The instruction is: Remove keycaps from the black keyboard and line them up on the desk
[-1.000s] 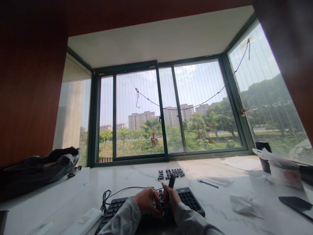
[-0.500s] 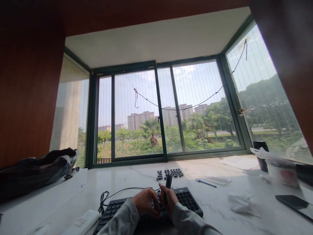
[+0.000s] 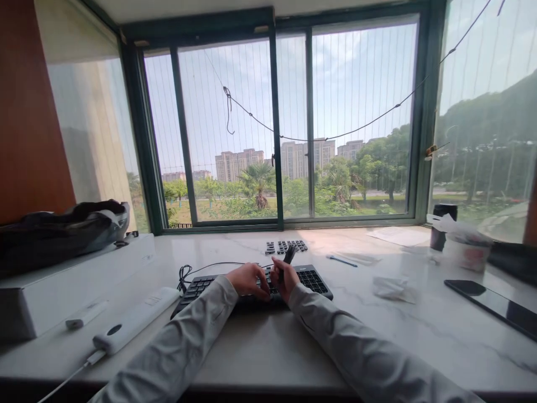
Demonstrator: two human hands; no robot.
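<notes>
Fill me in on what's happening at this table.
A person has both hands at a black keyboard. The right hand grips a dark tool, one end sticking up; the left hand is bent over the keys, its fingertips too unclear to show whether it holds anything. Small black pieces, apparently keycaps, lie in rows beyond the keyboard.

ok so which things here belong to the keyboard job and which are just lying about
Likely in use:
keyboard
dark tool in the right hand
small black pieces behind, apparently keycaps

Probably just lying about:
phone
crumpled white wrapper
power strip
black bag on the box
</notes>
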